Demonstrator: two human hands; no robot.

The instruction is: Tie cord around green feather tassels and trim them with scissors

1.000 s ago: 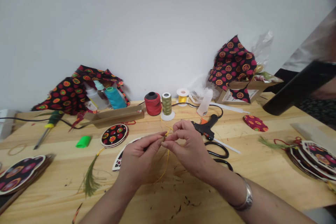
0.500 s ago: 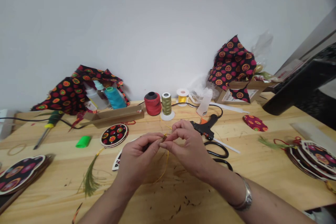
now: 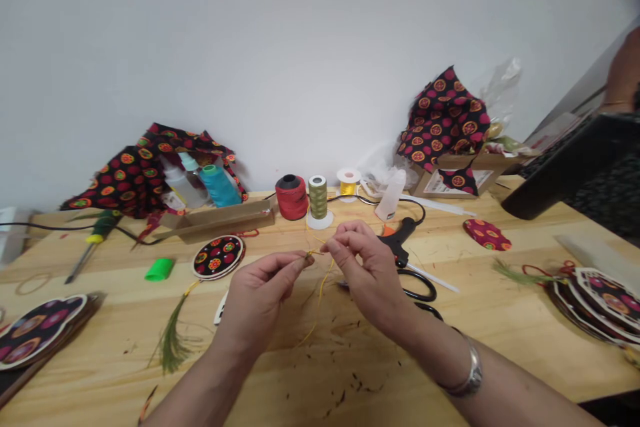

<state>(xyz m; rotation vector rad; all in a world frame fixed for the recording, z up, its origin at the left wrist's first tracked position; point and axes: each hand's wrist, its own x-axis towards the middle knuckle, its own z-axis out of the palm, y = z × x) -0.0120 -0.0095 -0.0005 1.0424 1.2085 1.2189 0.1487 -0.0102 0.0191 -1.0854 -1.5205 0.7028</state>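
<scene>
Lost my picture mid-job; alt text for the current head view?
The left hand and right hand, slightly apart, pinch yellow cord above a wooden table. Beyond stand a red spool and an olive spool; a black glue gun lies partly behind the right hand.

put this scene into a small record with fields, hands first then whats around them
left hand: grip pinched on a small knotted bit of thread, too fine to make out fully
right hand: grip seemingly pinched on yellow cord
gap: slight, between the two hands
spools behind: red, olive, yellow
right of hands: black glue gun, black scissor handles
left of hands: round patterned piece with olive tassel, green plastic piece
</scene>
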